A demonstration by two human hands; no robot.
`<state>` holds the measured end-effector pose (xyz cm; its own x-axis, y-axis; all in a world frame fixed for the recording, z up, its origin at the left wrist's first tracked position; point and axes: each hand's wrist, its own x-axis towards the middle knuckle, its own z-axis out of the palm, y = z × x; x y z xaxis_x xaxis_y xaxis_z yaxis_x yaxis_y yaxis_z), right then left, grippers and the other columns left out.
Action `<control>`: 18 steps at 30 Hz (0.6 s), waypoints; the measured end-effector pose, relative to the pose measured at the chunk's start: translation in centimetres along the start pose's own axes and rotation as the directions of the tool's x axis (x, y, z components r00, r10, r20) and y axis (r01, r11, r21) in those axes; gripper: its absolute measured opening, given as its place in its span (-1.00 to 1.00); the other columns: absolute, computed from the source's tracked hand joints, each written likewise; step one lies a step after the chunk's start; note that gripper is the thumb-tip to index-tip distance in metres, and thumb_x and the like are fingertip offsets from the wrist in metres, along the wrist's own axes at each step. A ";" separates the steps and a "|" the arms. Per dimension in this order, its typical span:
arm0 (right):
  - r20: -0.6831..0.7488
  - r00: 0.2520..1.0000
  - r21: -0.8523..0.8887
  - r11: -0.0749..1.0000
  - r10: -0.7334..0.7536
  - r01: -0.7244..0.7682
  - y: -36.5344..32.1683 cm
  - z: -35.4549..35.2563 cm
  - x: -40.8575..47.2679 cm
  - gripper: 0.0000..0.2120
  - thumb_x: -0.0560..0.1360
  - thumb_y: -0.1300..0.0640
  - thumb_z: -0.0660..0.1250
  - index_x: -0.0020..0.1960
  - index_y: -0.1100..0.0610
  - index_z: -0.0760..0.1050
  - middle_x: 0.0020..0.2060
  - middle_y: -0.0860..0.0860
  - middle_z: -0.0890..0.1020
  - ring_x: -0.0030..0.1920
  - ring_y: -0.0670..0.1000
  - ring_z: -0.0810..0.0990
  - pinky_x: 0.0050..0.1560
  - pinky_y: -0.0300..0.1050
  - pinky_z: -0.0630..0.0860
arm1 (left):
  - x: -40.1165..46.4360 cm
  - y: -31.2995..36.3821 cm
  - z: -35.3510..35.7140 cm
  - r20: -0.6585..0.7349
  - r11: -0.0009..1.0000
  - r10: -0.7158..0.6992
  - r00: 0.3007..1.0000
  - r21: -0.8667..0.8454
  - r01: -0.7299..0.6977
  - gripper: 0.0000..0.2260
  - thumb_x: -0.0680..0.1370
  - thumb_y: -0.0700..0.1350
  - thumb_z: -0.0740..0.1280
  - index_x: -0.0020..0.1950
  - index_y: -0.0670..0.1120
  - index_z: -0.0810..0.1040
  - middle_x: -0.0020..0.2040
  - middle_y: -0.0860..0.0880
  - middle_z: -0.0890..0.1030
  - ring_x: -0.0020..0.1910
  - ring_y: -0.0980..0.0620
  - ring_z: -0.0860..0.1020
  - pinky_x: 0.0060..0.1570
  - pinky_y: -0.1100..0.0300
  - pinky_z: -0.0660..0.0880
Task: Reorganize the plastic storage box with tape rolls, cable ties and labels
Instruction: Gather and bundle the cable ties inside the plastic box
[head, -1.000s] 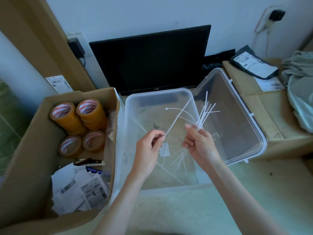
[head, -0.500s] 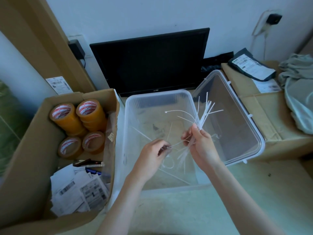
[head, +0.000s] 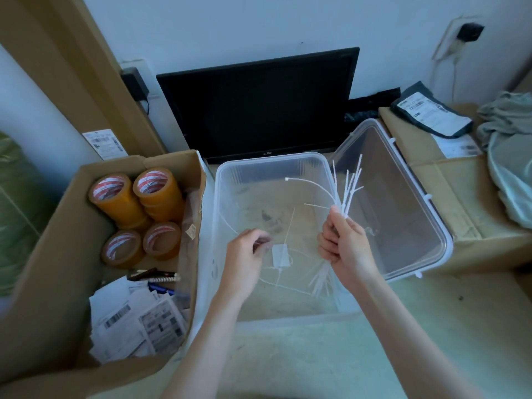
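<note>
Forearms came in low over the pale floor, both reaching into the plastic storage box [head: 221, 197]; the right hand [head: 344, 246] was clenched around a bundle of cable ties [head: 347, 187], tips fanning up past the box's right rim; the left hand [head: 247, 257] had dropped from a second ago, when it was feeding a single tie toward the bundle, and now hovered with fingers curled over the box floor, though whether it pinched anything I could not tell. That read as one tie added and the next being fetched; by my judgement the gathering was well along, since only a few loose ties [head: 289, 226] and a small white label [head: 280, 255] lay on the box floor. To the left, the cardboard box [head: 72, 226] pressed close against the storage box wall, holding tape rolls [head: 138, 197], pens and a heap of shipping labels [head: 138, 321]; to the right, the open lid [head: 417, 211] leaned outward against another carton, so the free room was mostly straight up and toward the person; beyond stood a dark monitor [head: 259, 105] against the wall.
</note>
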<state>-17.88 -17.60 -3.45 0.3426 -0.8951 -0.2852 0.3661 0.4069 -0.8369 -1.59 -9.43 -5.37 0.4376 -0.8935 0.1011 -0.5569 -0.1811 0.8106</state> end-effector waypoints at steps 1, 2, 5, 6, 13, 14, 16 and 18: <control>0.002 1.000 -0.012 1.000 0.005 -0.005 0.0 0.0 0.0 -0.61 0.62 0.08 0.18 -0.35 0.04 0.15 -0.50 -0.04 0.11 -0.53 -0.09 0.05 -0.57 -0.28 -0.01 | -0.1 0.2 -0.2 -0.018 0.999 0.002 1.000 -0.046 -0.003 -0.88 0.48 -0.30 0.41 -0.12 -0.07 0.62 -0.17 0.06 0.62 -0.18 0.22 0.56 -0.14 0.47 0.42; 0.002 1.000 -0.019 1.000 0.010 -0.010 0.0 0.0 -0.1 -0.60 0.61 0.11 0.19 -0.35 0.03 0.14 -0.51 -0.05 0.12 -0.54 -0.10 0.05 -0.57 -0.29 -0.01 | -0.1 0.5 -0.4 -0.036 0.995 0.012 0.999 -0.094 -0.015 -0.83 0.47 -0.31 0.41 -0.13 -0.03 0.60 -0.17 0.08 0.62 -0.18 0.23 0.56 -0.12 0.47 0.42; -0.009 0.999 -0.027 0.999 0.030 -0.031 -0.1 0.2 -0.1 -0.58 0.58 0.18 0.24 -0.36 0.03 0.12 -0.54 -0.07 0.12 -0.57 -0.10 0.05 -0.56 -0.30 -0.03 | -0.4 1.5 -1.1 -0.097 0.972 0.046 0.994 -0.226 -0.067 -0.78 0.47 -0.34 0.39 -0.09 -0.01 0.59 -0.13 0.04 0.64 -0.15 0.22 0.57 -0.07 0.44 0.44; -0.017 0.999 -0.034 0.999 0.041 -0.042 -0.1 0.2 -0.1 -0.58 0.57 0.19 0.25 -0.37 0.03 0.13 -0.55 -0.07 0.12 -0.57 -0.10 0.05 -0.55 -0.30 -0.03 | -0.5 1.9 -1.3 -0.127 0.961 0.055 0.990 -0.263 -0.087 -0.77 0.48 -0.34 0.38 -0.08 0.00 0.58 -0.12 0.03 0.63 -0.13 0.21 0.58 -0.06 0.43 0.44; 0.005 0.996 -0.092 0.992 0.091 -0.090 0.1 0.2 0.0 -0.64 0.58 0.11 0.25 -0.37 0.18 0.40 -0.61 -0.09 0.11 -0.60 -0.10 0.03 -0.51 -0.28 -0.05 | -1.5 3.6 -2.3 -0.223 0.875 0.115 0.968 -0.439 -0.206 -0.81 0.48 -0.29 0.40 -0.11 0.02 0.59 -0.16 0.02 0.63 -0.13 0.13 0.59 -0.07 0.35 0.47; 0.018 0.994 -0.107 0.988 0.110 -0.108 0.2 0.2 0.0 -0.66 0.58 0.09 0.24 -0.31 0.22 0.47 -0.61 -0.09 0.10 -0.61 -0.10 0.03 -0.51 -0.28 -0.05 | -1.7 3.6 -2.3 -0.223 0.869 0.141 0.965 -0.439 -0.229 -0.81 0.48 -0.27 0.40 -0.12 0.05 0.59 -0.16 0.03 0.62 -0.14 0.11 0.59 -0.08 0.34 0.47; 0.044 0.986 -0.167 0.974 0.162 -0.153 0.2 0.3 -0.1 -0.67 0.58 0.04 0.25 -0.23 0.26 0.53 -0.59 -0.08 0.09 -0.60 -0.10 0.03 -0.50 -0.27 -0.06 | -2.2 3.6 -2.2 -0.201 0.863 0.205 0.958 -0.424 -0.274 -0.83 0.47 -0.26 0.40 -0.13 0.03 0.59 -0.17 0.06 0.60 -0.16 0.09 0.58 -0.11 0.32 0.48; 0.074 0.976 -0.245 0.952 0.204 -0.181 0.2 0.4 -0.1 -0.67 0.57 0.01 0.27 -0.21 0.25 0.55 -0.57 -0.07 0.10 -0.59 -0.09 0.03 -0.50 -0.27 -0.06 | -2.5 3.4 -1.9 -0.158 0.863 0.269 0.950 -0.398 -0.310 -0.87 0.47 -0.28 0.40 -0.13 -0.05 0.59 -0.17 0.08 0.58 -0.18 0.07 0.57 -0.14 0.30 0.48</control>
<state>-17.51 -17.37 -3.42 0.4732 -0.7771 -0.4151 0.0746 0.5048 -0.8600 -3.18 -6.99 -1.78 0.3774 -0.8327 0.4051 -0.3358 0.2846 0.8979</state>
